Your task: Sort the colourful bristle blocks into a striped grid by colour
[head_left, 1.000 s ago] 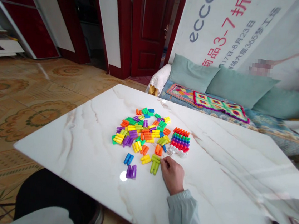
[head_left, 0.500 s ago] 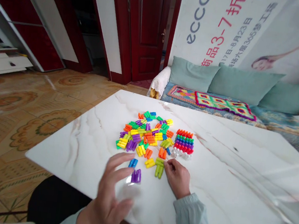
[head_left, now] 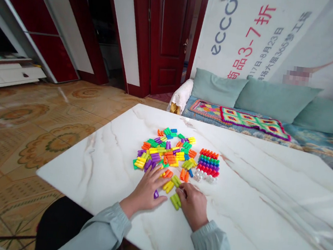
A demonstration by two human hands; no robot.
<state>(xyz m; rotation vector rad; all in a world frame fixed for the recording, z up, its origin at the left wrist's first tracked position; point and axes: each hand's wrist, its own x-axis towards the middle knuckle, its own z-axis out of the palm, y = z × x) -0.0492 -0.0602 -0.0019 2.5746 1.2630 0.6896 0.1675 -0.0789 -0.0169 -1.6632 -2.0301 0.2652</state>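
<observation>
A heap of small coloured plastic building pieces lies on a white marble table. Right of the heap sits an assembled block of stacked rows, orange, green, purple, red and white. My left hand lies flat with fingers spread over loose pieces at the heap's near edge; a purple piece peeks out by its thumb. My right hand rests beside it, fingers curled, touching a lime green piece. A yellow piece lies between the hands.
Behind the table stands a sofa with teal cushions and a crocheted colourful mat. A dark red door and a patterned tile floor are to the left. My dark-clad knee shows below the table's near edge.
My left hand came in from below, moved forward and settled flat on the loose pieces, covering the blue and purple ones. My right hand stayed by the green piece.
</observation>
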